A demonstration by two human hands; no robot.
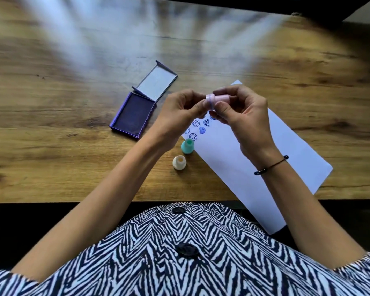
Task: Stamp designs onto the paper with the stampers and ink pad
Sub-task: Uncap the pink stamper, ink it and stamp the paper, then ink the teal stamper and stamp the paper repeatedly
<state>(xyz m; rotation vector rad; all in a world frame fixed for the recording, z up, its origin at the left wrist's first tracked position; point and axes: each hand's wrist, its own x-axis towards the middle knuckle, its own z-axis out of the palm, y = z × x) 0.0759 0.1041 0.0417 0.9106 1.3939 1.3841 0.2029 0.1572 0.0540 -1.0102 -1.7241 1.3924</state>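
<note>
Zigzag-print blouse (186,253) nearest; both hands (212,112) pinched together around a small, rounded pink plastic stamper (217,99).

A wooden table (51,92) fills the upper two thirds of the frame. Left of centre on it lies an open purple ink pad (134,113), its lid (156,81) folded back. A white paper (286,159) with blue stamped circles runs diagonally at right. Beside its lower left edge stand a green stamper (188,146) and a cream stamper (179,162).
</note>
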